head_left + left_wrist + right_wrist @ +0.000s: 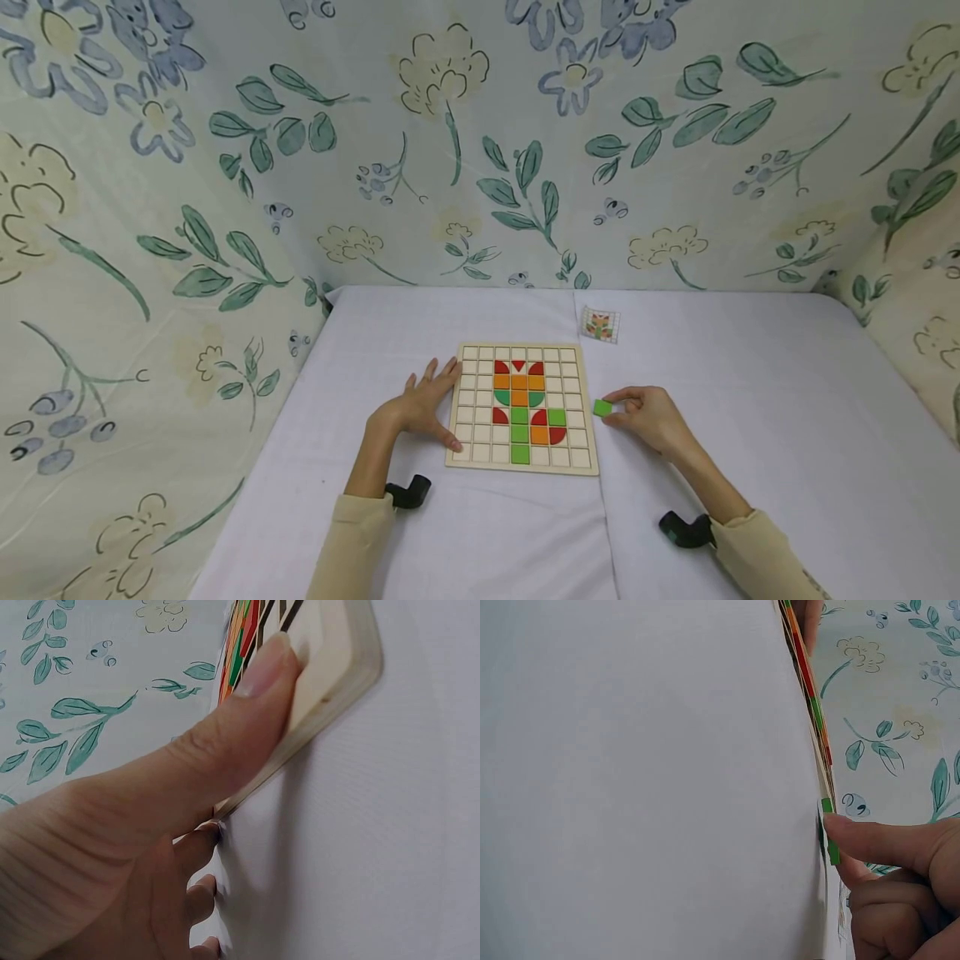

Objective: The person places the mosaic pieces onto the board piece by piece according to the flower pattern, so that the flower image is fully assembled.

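Observation:
A wooden grid board (588, 450) lies flat on the white cloth, with red, orange and green tiles making a flower shape in its squares. My left hand (416, 408) spreads along the board's left side. Its thumb (255, 690) rests on the frame near the lower left corner, while the other fingertips touch near the edge. Just right of the board, my right hand (651, 417) pinches a green square tile (602, 407) between thumb and finger. The right wrist view shows that green tile (831, 844) edge-on, above the cloth and apart from the board.
Behind the board's upper right corner lies a small pattern card (600, 325) printed with a similar flower. The white cloth (787, 400) covers the table. Floral fabric (480, 208) hangs behind it and at both sides. Black wrist-worn devices (686, 530) sit at both cuffs.

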Motion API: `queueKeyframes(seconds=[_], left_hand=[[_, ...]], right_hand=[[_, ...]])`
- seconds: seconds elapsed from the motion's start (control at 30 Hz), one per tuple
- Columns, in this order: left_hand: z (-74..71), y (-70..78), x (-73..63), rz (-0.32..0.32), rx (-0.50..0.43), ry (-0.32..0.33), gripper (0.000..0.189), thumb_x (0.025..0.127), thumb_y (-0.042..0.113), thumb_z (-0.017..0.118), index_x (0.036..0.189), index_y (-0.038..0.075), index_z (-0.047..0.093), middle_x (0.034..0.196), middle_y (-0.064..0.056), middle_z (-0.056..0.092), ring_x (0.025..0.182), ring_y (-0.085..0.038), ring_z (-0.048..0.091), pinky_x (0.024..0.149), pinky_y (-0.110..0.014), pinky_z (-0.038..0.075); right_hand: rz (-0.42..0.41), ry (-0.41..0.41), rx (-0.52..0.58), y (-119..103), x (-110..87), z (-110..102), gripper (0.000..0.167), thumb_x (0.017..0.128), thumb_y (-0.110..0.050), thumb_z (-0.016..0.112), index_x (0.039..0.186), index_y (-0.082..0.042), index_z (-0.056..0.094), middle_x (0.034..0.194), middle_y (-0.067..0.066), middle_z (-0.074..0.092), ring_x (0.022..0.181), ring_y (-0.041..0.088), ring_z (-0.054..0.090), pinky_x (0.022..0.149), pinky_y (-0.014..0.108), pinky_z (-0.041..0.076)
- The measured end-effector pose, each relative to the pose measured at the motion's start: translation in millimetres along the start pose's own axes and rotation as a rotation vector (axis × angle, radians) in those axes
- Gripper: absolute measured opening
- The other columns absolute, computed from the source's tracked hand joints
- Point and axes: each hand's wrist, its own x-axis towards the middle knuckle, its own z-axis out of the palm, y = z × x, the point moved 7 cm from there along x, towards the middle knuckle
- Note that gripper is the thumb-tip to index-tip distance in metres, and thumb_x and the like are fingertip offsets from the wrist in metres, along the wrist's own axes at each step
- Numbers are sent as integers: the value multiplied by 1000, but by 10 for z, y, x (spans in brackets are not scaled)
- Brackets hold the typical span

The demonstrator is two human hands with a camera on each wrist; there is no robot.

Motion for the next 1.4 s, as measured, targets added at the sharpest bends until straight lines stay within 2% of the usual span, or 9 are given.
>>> queueKeyframes(seconds=[0.27, 0.5, 0.7, 1.07, 1.23, 1.4], left_hand=[[1, -1, -1, 0, 1, 1, 140, 63, 42, 98, 167, 12, 10, 176, -4, 0, 163, -35, -10, 131, -63, -3], [-1, 0, 13, 0, 0, 2, 140, 63, 43, 98, 168, 13, 10, 176, -3, 0, 163, -35, -11, 131, -63, -4], [-2, -8, 10, -6, 5, 6, 141, 63, 44, 98, 168, 13, 10, 176, -3, 0, 163, -35, -10, 131, -64, -3], [11, 4, 15, -6, 2, -6, 140, 64, 44, 98, 168, 14, 9, 176, -3, -1, 163, -35, -11, 131, -63, -4], [9, 5, 12, -1, -2, -12, 139, 65, 43, 97, 168, 14, 9, 176, -4, -1, 163, -35, -11, 130, -64, -4], [4, 1, 1, -3, -10, -9, 139, 65, 43, 98, 168, 12, 9, 177, -5, 0, 162, -36, -11, 130, -64, -4]], right_hand=[[-35, 22, -11, -81, -2, -5, 35, 88, -10, 79, 121, 2, 73, 58, -6, 31, 52, 8, 27, 46, 20, 23], [-86, 8, 30, -310, 19, 113, 35, 86, -12, 83, 117, 1, 75, 57, -5, 26, 52, 10, 23, 47, 22, 19], [-131, -72, 86, -569, 61, 369, 34, 85, -13, 84, 115, 0, 76, 57, -4, 25, 52, 12, 23, 49, 23, 19], [-232, -226, 117, -1040, 67, 1039, 26, 84, -10, 85, 109, -4, 79, 54, -5, 24, 50, 11, 20, 48, 19, 22], [-247, -233, 91, -1114, 98, 1243, 24, 83, -9, 86, 106, -6, 81, 52, -6, 28, 48, 10, 24, 46, 19, 23], [-233, -207, 65, -1136, 127, 1336, 23, 82, -8, 86, 104, -6, 81, 53, -6, 30, 48, 9, 25, 45, 19, 22]])
